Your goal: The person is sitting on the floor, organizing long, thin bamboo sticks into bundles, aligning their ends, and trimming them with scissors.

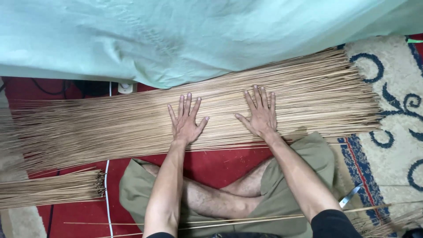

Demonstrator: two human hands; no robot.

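Pressing flat on a wide layer of thin sticks [264, 94], the left hand [186, 121] and right hand [261, 115] lie palm-down with fingers spread, gripping nothing. Sticks span the red mat [220, 165] below a green cloth [198, 35]; a bundle [50, 188] lies apart at lower left.

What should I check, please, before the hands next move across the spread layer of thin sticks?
1. Left hand flat on the stick layer, fingers spread: ok.
2. Right hand flat on it too: ok.
3. Sticks lying parallel, ends even at the carpet side: roughly ok.
4. Green cloth clear of the layer: not ok, it covers the far edge.
5. Metal blade away from the hands: ok.
6. Small stick bundle apart from the layer: ok.
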